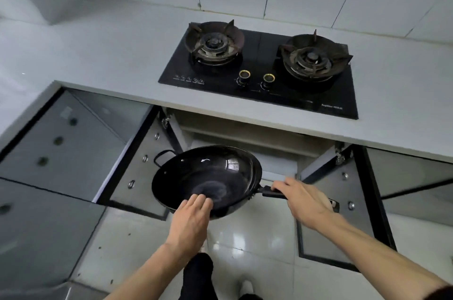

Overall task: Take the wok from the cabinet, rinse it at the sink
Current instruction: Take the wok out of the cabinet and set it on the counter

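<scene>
A black wok (206, 174) with a long handle and a small loop handle on its far left side hangs in the air in front of the open cabinet (245, 143) below the stove. My right hand (304, 201) is wrapped around the long handle. My left hand (193, 218) rests flat on the wok's near rim, fingers together and reaching just inside the bowl. The wok's inside is bare and glossy. No sink is in view.
Both cabinet doors stand wide open, the left door (137, 172) and the right door (343, 201) flanking the wok. A black two-burner gas stove (259, 69) sits in the grey countertop (98, 54) above. Pale glossy floor tiles lie below, with my leg and shoe at the bottom.
</scene>
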Demonstrator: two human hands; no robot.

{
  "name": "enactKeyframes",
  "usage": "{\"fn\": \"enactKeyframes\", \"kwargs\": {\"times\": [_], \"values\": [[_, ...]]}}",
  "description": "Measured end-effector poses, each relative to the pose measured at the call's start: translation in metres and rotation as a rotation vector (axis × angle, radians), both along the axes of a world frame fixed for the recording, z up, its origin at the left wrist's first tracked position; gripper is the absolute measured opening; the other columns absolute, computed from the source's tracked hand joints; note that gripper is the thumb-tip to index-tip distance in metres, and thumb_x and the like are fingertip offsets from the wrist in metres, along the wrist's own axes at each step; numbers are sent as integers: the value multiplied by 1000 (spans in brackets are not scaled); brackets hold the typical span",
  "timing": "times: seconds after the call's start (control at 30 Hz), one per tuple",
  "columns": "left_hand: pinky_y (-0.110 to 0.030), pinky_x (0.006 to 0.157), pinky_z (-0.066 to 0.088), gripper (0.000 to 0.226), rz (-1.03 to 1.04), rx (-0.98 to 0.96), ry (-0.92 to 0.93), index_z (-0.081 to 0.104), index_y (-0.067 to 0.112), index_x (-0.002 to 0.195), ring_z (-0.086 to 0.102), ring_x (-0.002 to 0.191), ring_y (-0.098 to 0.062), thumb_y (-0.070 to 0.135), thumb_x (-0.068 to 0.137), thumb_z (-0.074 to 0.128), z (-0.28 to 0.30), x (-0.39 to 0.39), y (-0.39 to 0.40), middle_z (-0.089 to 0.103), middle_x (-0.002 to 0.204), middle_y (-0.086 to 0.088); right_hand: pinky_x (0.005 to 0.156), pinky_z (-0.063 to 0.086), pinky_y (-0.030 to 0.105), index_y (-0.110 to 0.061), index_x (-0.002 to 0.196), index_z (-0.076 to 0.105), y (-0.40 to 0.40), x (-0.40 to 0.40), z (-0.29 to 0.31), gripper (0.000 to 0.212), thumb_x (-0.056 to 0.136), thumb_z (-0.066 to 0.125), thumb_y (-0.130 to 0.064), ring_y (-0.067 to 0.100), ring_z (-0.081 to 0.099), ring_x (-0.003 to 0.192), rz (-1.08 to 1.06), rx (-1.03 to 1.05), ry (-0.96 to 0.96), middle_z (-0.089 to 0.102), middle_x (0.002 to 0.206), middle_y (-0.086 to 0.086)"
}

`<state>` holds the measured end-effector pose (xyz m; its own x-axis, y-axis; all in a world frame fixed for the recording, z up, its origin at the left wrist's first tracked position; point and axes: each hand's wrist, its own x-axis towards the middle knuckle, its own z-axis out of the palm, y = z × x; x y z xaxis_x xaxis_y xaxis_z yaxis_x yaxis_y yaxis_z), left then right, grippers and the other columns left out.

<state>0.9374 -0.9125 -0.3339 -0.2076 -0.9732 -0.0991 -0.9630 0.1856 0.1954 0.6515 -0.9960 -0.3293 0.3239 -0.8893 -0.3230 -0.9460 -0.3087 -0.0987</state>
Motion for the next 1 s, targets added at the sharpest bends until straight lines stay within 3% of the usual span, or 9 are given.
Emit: {"fn": "enactKeyframes", "kwargs": {"times": [0.13, 0.23, 0.43, 0.53, 0.8, 1.0], "values": [[-28, 54, 46, 43, 97, -25, 15, 55, 18, 73, 52, 65, -17, 1, 47, 84, 42, -9, 40, 53, 73, 6, 52, 45, 36, -43, 107, 40, 18, -1, 38, 62, 76, 50, 9, 23, 52, 65, 71, -42, -48, 48, 89, -7], [-29, 55, 46, 41, 157, -78, 34, 53, 17, 72, 50, 65, -18, -1, 49, 81, 71, -4, 61, 52, 73, 6, 47, 38, 36, -45, 105, 37, 26, 4, 64, 59, 78, 51, 5, 23, 48, 62, 142, -76, -88, 44, 88, -7], [-31, 55, 45, 39, 192, -197, 12, 52, 17, 74, 52, 67, -21, 2, 52, 80, 126, 25, 72, 52, 75, 5, 51, 38, 34, -45, 111, 38, 21, 38, 118, 54, 83, 55, -2, 17, 48, 65, 233, -166, -153, 45, 90, -10], [-32, 56, 46, 36, 205, -262, -5, 53, 16, 75, 50, 68, -22, 2, 54, 78, 142, 50, 62, 52, 76, 5, 55, 50, 39, -43, 115, 38, 7, 64, 141, 54, 83, 58, -5, 20, 54, 66, 269, -208, -161, 48, 93, -9], [-33, 58, 42, 30, 257, -434, 24, 54, 14, 78, 46, 69, -22, -2, 61, 71, 159, 134, 6, 49, 77, 3, 68, 52, 40, -43, 120, 38, -50, 149, 180, 56, 82, 54, -5, 23, 58, 82, 288, -301, -191, 49, 105, -8], [-36, 60, 43, 27, 230, -519, 11, 57, 13, 84, 46, 70, -23, 0, 66, 73, 165, 193, -43, 50, 81, 1, 61, 53, 35, -39, 124, 40, -95, 211, 191, 59, 80, 57, -3, 15, 43, 102, 303, -397, -155, 48, 105, -10]]}}
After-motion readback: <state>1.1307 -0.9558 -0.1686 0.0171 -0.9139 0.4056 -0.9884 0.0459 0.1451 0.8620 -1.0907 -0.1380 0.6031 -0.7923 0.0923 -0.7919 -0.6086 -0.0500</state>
